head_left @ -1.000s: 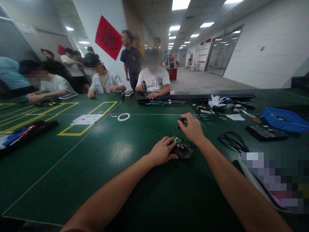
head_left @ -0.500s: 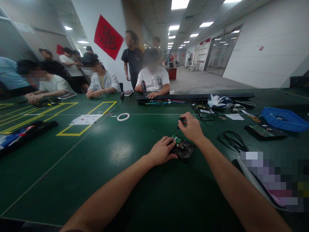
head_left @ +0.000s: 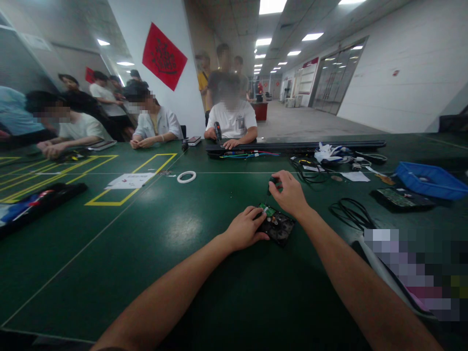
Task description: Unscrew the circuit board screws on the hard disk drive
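Note:
A black hard drive (head_left: pixel 280 227) with a green circuit board (head_left: pixel 269 210) at its far end lies on the green table in front of me. My left hand (head_left: pixel 247 228) grips its left side, thumb at the near edge and fingers over the board's edge. Above the far end, my right hand (head_left: pixel 287 191) pinches the dark handle of a small screwdriver (head_left: pixel 271 184). The screwdriver's thin shaft points down at the board; whether its tip sits in a screw is too small to tell.
Right of me lie a coiled black cable (head_left: pixel 351 213), another circuit-board unit (head_left: pixel 401 199) and a blue tray (head_left: pixel 431 180). Long black bars (head_left: pixel 303 146) run along the far side, before a person holding a power drill (head_left: pixel 218 130). A white tape roll (head_left: pixel 186 177) lies to the left.
My right hand and the screwdriver have shifted very slightly left; my left hand and the hard drive stay put. In the background, a standing person has moved behind the seated one.

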`<state>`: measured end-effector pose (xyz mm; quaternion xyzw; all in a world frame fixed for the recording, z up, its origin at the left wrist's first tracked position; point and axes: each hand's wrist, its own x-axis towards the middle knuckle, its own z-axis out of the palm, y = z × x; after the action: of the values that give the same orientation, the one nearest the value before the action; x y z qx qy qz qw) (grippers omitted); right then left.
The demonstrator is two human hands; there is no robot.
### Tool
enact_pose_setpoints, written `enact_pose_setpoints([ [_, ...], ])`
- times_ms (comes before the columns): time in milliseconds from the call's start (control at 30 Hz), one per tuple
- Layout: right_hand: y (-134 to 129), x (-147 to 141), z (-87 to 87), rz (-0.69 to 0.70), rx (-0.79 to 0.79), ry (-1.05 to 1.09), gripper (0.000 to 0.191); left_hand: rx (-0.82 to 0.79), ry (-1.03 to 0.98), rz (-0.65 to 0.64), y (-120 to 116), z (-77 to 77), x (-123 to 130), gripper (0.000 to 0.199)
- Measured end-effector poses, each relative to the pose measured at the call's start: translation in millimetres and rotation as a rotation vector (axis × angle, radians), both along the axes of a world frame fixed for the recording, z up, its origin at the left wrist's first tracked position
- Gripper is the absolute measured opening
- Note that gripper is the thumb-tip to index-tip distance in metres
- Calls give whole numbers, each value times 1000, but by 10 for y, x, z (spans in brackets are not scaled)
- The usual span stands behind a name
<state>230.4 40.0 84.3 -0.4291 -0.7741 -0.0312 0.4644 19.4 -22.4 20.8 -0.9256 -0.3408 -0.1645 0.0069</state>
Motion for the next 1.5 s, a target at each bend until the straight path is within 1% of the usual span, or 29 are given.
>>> enact_pose_setpoints([
  [133, 22, 7, -19, -8, -31, 45, 17, -4, 3, -3, -4, 9, -2, 75],
  [267, 12, 6, -16, -25, -50, 44, 18, -4, -2, -3, -5, 15, -4, 75],
  [567, 8, 7, -26, -23, -39, 16, 20, -3, -6, -8, 4, -3, -7, 77],
  [700, 20, 7, -36, -22, -43, 35, 20, -14, -15, -2, 9, -13, -6, 75],
  [867, 48, 12, -54, 13, -46, 64, 22, -21, -19, -6, -9, 19, -4, 73],
  [1000, 49, 21, -52, -14, -60, 62, 21, -25, -8, -4, -15, 30, -2, 73],
  [1167, 23, 19, -28, -21, -22, 25, 19, -24, -13, -5, 0, 5, -4, 76],
  [1300, 9, 13, -18, -20, -5, -11, 18, -24, -13, 0, -5, 16, -6, 74],
  [1500, 32, 19, -30, 10, -21, 47, 18, -15, -21, -7, -6, 12, -4, 75],
])
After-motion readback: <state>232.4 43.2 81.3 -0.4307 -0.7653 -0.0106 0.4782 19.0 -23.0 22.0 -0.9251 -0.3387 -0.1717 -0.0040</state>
